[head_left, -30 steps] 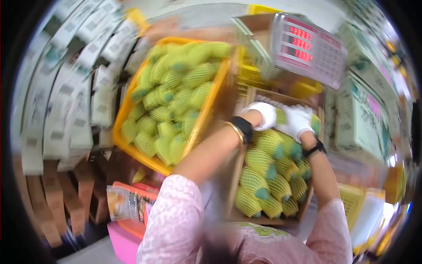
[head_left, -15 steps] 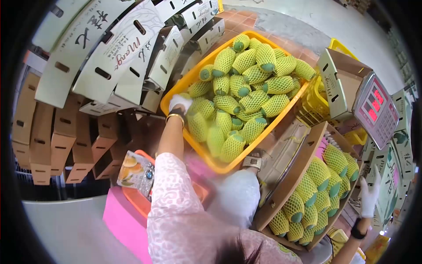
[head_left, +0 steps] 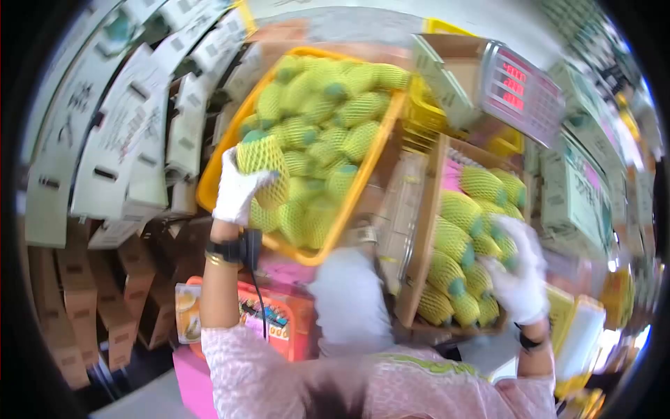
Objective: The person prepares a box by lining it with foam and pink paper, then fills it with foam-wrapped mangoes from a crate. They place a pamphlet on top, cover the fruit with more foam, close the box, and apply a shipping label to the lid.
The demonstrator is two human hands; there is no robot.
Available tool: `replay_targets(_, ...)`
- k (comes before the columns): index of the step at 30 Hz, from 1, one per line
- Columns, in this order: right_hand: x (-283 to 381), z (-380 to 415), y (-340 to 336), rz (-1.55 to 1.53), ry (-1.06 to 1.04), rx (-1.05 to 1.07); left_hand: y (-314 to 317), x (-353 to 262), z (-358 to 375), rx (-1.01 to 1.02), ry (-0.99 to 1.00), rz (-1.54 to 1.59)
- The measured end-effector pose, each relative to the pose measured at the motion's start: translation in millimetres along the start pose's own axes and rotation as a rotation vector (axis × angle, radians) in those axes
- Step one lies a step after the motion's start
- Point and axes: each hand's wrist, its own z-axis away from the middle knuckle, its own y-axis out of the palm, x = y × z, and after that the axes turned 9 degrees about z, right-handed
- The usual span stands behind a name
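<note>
My left hand point(head_left: 237, 187), in a white glove, grips a mango in a yellow-green foam net point(head_left: 264, 167) over the left side of the yellow crate point(head_left: 349, 230). Similar netted mangoes point(head_left: 317, 105) fill that crate. On the right, my right hand point(head_left: 520, 269), gloved and blurred, lies over the netted mangoes in the cardboard box point(head_left: 413, 279). Its thumb and fingers are apart around a mango point(head_left: 504, 250) at the box's right side. Whether it grips that mango is hard to tell through the blur.
A scale with a red display point(head_left: 520, 91) stands at upper right beside an open carton point(head_left: 447, 77). Printed cartons point(head_left: 125, 146) line the left, above brown ones point(head_left: 84, 293). An orange basket point(head_left: 296, 321) holds small items near my left arm. More cartons point(head_left: 576, 195) stand at right.
My left hand has taken hold of a mango and raised it. My right hand has moved from beside the cardboard box onto its mangoes. The view has turned, shifting the crate and box left.
</note>
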Motion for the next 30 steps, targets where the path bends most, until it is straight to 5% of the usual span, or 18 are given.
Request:
replay_targets(3, 46.0, 2.6, 44.9, -0.279, -0.235, 0.034, 84.9, -23.9, 80.0, 0.235, -0.078, 0.305)
replay_targets(7, 69.0, 43.0, 85.9, -0.742, 0.038, -0.256, 126.2, 20.0, 154.6, 0.439, -0.049, 0.116)
replay_targets(8, 67.5, 55.6, 79.2, -0.736, 0.042, -0.284, 131.7, 20.0, 167.5, 0.460, -0.124, 0.276)
replay_targets(10, 58.4, 90.3, 58.2, -1.193, 0.163, -0.094, 150.5, 15.3, 194.5, 0.536, -0.192, 0.569)
replay_targets(14, 39.3, 142.5, 52.4, -1.362, 0.226, -0.014, 167.1, 25.5, 220.0, 0.758, -0.311, 0.757)
replay_targets(18, 24.4, 193.4, 28.8, -0.871, 0.381, 0.146, 173.2, 37.5, 260.4, 0.823, -0.419, 0.619)
replay_targets(20, 18.6, 212.8, 10.8, -0.657, 0.331, 0.094, 187.0, 37.1, 274.1, 0.852, -0.529, 0.674)
replay_targets(22, 16.5, 221.9, -3.3, -0.305, 0.219, -0.025, 201.5, 34.7, 287.4, 0.869, -0.419, 0.584)
replay_targets(24, 15.2, 215.6, -5.2, -0.238, 0.151, -0.061, 211.5, 34.5, 291.0, 0.880, -0.312, 0.498)
replay_targets(29, 3.6, 183.8, 28.4, -0.239, 0.111, -0.173, 227.8, 49.7, 264.9, 0.674, -0.460, 0.606)
replay_targets(30, -3.4, 175.8, 38.3, -0.230, 0.077, -0.183, 225.9, 47.5, 255.3, 0.625, -0.612, 0.630)
